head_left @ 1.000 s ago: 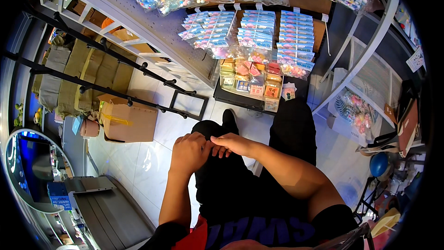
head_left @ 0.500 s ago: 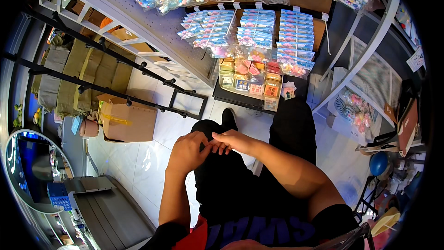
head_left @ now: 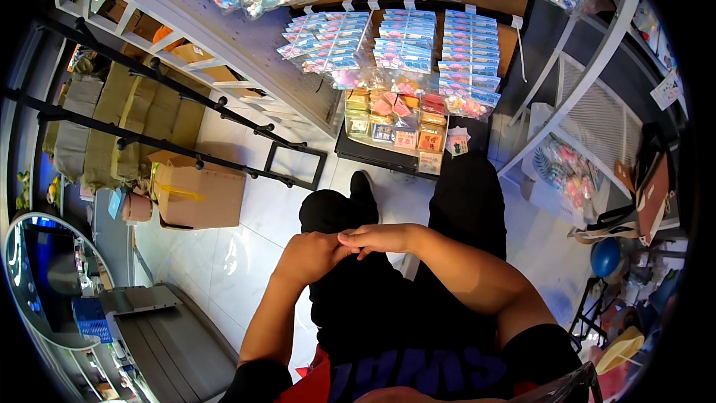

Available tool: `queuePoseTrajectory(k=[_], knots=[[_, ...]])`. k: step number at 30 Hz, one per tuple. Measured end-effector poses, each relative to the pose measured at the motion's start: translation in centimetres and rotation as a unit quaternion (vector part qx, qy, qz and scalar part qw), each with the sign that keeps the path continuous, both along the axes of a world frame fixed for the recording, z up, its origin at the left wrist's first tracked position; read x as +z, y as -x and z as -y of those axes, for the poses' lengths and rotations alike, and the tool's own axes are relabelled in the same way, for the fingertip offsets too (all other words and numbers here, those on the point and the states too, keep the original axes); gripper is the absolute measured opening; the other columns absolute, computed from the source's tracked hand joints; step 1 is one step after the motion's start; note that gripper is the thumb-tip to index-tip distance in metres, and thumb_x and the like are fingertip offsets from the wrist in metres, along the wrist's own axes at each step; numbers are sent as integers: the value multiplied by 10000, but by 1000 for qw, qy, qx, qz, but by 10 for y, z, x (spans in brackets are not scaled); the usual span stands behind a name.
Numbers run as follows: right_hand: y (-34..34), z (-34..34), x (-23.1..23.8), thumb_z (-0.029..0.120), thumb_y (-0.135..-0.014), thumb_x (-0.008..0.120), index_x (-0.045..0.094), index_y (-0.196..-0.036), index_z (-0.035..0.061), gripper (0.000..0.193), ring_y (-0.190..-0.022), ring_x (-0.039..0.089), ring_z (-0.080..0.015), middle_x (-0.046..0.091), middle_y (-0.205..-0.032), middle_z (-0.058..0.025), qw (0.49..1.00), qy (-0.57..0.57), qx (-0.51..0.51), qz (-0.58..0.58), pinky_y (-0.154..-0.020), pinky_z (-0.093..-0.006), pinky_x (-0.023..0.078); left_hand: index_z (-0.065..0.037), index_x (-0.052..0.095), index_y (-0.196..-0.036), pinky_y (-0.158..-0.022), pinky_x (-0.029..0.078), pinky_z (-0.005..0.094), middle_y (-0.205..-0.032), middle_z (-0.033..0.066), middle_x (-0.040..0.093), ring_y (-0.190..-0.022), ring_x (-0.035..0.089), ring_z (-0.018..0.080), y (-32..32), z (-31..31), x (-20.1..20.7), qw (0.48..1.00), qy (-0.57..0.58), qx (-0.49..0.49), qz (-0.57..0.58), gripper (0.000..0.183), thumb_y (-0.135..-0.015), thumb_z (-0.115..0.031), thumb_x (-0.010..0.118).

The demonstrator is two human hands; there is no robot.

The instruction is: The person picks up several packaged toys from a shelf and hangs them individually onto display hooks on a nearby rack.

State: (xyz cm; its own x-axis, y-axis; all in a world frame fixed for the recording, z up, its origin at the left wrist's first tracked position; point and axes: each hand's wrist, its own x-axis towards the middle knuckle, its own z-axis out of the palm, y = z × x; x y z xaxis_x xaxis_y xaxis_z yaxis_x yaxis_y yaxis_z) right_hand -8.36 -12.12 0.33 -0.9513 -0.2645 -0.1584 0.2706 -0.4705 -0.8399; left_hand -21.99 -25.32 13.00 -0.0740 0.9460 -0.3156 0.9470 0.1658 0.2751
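My two hands meet over my lap, in front of my black trousers [head_left: 365, 283]. My left hand [head_left: 307, 255] shows its back, its fingers curled in against those of my right hand [head_left: 380, 239]. The right thumb lies across the left hand, and the right fingers bend beneath it. Both hands look closed on each other. No other thing shows between them, though the inner fingers are partly hidden.
Ahead stands a display rack with bagged bead toys [head_left: 403, 41] above a tray of small colourful packets [head_left: 395, 127]. A black rail with pegs [head_left: 201, 101], a cardboard box [head_left: 200, 194] and a round mirror [head_left: 56, 276] are left. White metal shelving [head_left: 597, 97] and a blue balloon [head_left: 608, 257] stand right.
My hands have drawn closer together; the left has turned its back up and closed over the right fingers. The view has shifted slightly.
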Motion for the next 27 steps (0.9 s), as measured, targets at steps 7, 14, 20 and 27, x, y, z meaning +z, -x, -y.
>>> queuePoseTrajectory(k=[7, 14, 20, 27], knots=[[-9, -17, 18, 813, -994, 365, 620, -1394, 58, 892, -1380, 465, -207, 598, -1419, -53, 997, -14, 78, -27, -1126, -385, 405, -91, 752, -898, -594, 540, 464, -742, 116, 724, -668, 689, 376, -10, -2, 1, 998, -51, -24, -27, 310, -974, -387, 696], [-11, -17, 24, 824, -996, 312, 662, -1356, 85, 894, -1398, 450, -227, 577, -1460, -60, 995, -58, 79, 27, -1158, -421, 369, -29, 716, -1114, -782, 572, 451, -948, 187, 755, -879, 719, 403, 1, 5, 14, 981, 53, 35, 181, 236, -1001, -233, 681], [-9, -18, 18, 838, -989, 289, 692, -1371, 96, 926, -1406, 448, -241, 569, -1493, -55, 993, -57, 100, -25, -1153, -442, 370, -27, 614, -1334, -921, 564, 408, -1107, 165, 767, -1054, 738, 366, 15, 12, 10, 935, 143, 29, 324, 309, -1030, -80, 601], [-12, -24, 24, 824, -998, 307, 686, -1369, 82, 912, -1378, 478, -254, 633, -1387, -49, 991, -107, 86, -4, -1152, -440, 364, -14, 673, -1123, -798, 571, 427, -953, 176, 752, -902, 735, 354, -2, 7, -9, 969, 114, 47, 213, 269, -1075, -249, 552]])
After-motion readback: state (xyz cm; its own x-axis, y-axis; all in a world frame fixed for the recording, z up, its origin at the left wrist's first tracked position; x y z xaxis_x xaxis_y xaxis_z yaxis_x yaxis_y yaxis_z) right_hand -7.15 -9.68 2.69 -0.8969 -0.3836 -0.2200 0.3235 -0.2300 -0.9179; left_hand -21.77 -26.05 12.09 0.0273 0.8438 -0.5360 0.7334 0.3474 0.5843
